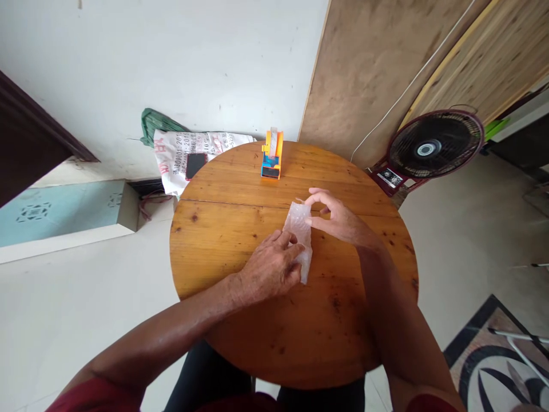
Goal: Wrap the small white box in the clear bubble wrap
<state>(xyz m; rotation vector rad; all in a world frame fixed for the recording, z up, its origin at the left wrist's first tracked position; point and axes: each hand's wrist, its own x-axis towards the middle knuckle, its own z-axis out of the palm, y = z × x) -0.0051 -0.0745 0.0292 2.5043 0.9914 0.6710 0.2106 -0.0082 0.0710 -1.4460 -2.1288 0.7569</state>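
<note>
A narrow strip of translucent bubble wrap point(299, 220), folded into a flat packet, lies on the round wooden table. My left hand point(274, 260) rests over its near part with bent fingers, holding it against the tabletop. What is inside the packet, if anything, cannot be made out. My right hand point(334, 217) is at its far right corner, with thumb and forefinger closed around the edge. A small clear sliver, perhaps tape, shows by the right forefinger. Beyond both hands stands an orange and blue tape dispenser point(271, 154) with a roll of tape in it.
The round wooden table point(214, 229) stands against a white wall and a wooden panel. A printed white sack point(171, 151) with a dark red-edged phone-like object point(196, 165) lies behind its left edge. A black fan point(433, 146) stands at the right.
</note>
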